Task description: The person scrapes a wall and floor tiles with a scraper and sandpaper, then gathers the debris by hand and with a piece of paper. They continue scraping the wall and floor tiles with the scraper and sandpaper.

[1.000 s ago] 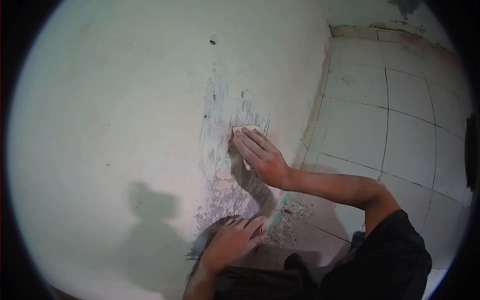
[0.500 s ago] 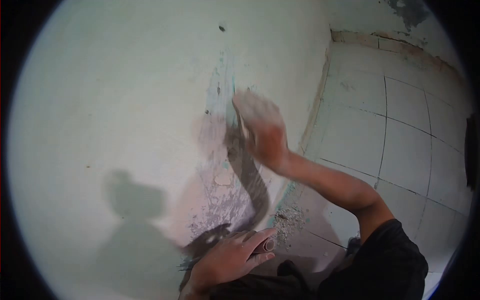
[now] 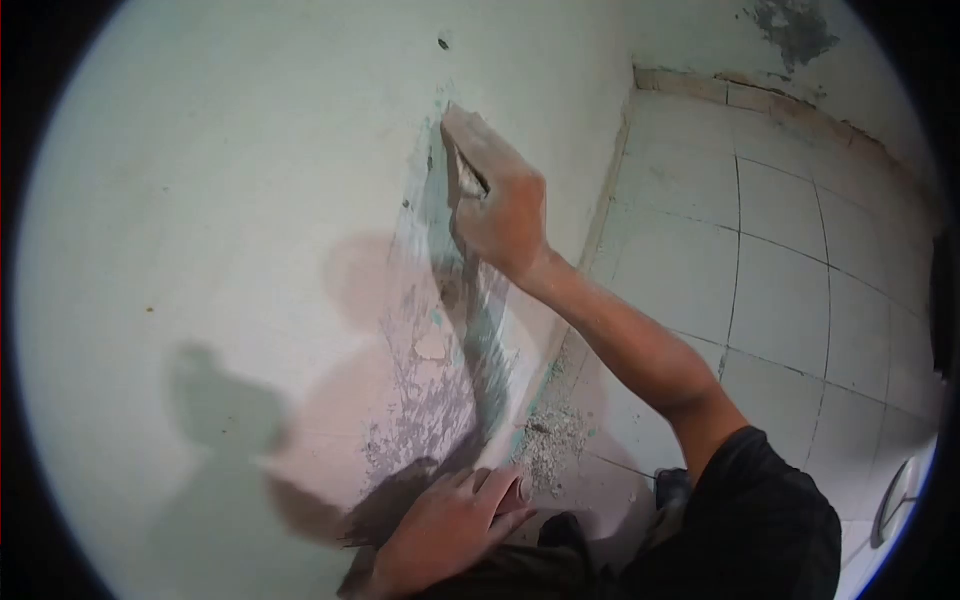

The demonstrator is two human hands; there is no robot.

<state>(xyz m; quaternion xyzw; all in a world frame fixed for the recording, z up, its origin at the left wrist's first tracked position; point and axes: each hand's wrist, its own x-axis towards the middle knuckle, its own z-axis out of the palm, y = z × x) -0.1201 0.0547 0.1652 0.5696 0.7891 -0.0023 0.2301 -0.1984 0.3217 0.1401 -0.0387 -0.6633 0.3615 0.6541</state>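
My right hand (image 3: 498, 190) is against the scraped strip of wall (image 3: 410, 270), fingertips at its upper end. Its dusty fingers are bent together around something thin and pale at the palm, mostly hidden, which I cannot make out. Low in the view my left hand (image 3: 445, 525) is closed around a small rolled sheet (image 3: 521, 489), brownish and probably sandpaper; one end of the roll sticks out between thumb and fingers. The strip shows grey and bluish-green patches where paint is worn away.
Crumbled debris (image 3: 550, 440) lies at the foot of the wall. Pale floor tiles (image 3: 680, 260) stretch to the right. A small hole (image 3: 444, 42) marks the wall above the strip. At the lower right edge is a round white object (image 3: 893, 502).
My right hand has moved up along the strip and slightly left; it was blurred before and is sharp now. My left hand keeps its grip on the roll. The view has shifted slightly.
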